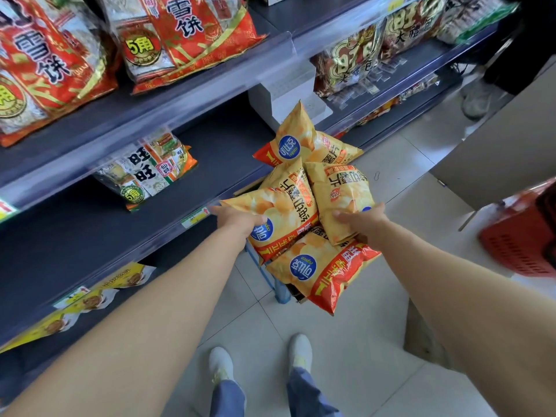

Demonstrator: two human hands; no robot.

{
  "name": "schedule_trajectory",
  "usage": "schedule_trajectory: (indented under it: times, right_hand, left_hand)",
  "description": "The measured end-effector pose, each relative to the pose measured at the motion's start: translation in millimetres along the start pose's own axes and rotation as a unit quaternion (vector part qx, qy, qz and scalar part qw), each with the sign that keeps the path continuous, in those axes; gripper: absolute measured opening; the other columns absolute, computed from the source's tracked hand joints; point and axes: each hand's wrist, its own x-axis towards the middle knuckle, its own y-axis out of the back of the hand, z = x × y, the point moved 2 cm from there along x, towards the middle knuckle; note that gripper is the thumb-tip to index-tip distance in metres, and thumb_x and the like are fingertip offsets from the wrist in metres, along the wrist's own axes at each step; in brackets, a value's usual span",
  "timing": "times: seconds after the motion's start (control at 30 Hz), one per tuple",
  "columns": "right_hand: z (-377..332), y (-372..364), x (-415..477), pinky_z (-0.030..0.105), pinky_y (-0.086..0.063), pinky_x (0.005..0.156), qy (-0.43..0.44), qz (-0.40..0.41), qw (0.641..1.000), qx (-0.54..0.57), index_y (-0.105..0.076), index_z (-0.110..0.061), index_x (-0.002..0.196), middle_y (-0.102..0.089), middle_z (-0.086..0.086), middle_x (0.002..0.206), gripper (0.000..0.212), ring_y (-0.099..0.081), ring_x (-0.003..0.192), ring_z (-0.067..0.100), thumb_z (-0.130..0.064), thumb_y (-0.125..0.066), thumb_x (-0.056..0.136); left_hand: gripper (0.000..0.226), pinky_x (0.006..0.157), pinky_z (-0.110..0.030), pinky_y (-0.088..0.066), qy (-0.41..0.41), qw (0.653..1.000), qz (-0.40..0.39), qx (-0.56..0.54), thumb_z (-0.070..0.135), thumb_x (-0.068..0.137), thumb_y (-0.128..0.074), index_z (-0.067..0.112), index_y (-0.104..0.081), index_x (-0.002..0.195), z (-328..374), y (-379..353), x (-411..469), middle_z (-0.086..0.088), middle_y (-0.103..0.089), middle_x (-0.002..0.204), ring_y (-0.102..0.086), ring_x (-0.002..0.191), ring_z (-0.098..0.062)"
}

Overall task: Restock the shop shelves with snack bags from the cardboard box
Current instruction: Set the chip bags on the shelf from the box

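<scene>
A shop aisle: tiered dark shelves with price labels on their front rails, rows of packaged snack bags facing out, a pale tiled floor, and what looks like a red basket at the blurred right edge.

Dark grey shop shelving:
- top shelf: red rice-cracker bags side by side
- middle shelf: one white-orange bag lying far back
- lower shelf: yellow bags at front edge
- right shelf bay: brown-gold bags

Pale tiled floor: red basket at right, blue stool leg, white shoes.
</scene>
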Motion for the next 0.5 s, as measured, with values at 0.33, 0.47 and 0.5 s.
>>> schedule_trajectory:
  times: [0.33,0.47,0.5]
  right_hand:
    - [-1,4,-14,0.052,-0.05,0.092,0.01,-0.002,0.996,0.086,-0.017,-0.028,0.146,-0.038,0.012,0.134,0.084,-0.047,0.118,0.034,0.001,-0.065,0.084]
    - [-5,11,-28,0.045,-0.05,0.093,0.067,0.039,0.994,0.081,-0.026,-0.019,0.142,-0.042,0.011,0.132,0.062,-0.048,0.108,0.028,-0.002,-0.052,0.089]
    - [-7,14,-33,0.043,-0.05,0.091,0.094,0.065,0.991,0.07,-0.031,-0.014,0.139,-0.046,0.012,0.13,0.054,-0.049,0.102,0.027,-0.004,-0.05,0.09]
  left_hand:
    - [0.063,0.081,-0.044,-0.056,-0.014,0.999,-0.036,-0.031,0.009,0.071,-0.082,0.008,-0.046,0.122,-7,-2,-3,-0.012,-0.062,0.114,-0.065,0.098,-0.028]
    - [0.05,0.064,-0.034,-0.053,-0.061,0.998,-0.019,-0.016,0.009,0.073,-0.08,0.006,-0.047,0.11,3,7,-14,-0.01,-0.063,0.108,-0.065,0.091,-0.024]
    - [0.047,0.061,-0.031,-0.051,-0.076,0.997,-0.007,-0.007,0.008,0.074,-0.079,0.005,-0.048,0.108,7,11,-18,-0.01,-0.063,0.106,-0.064,0.089,-0.023]
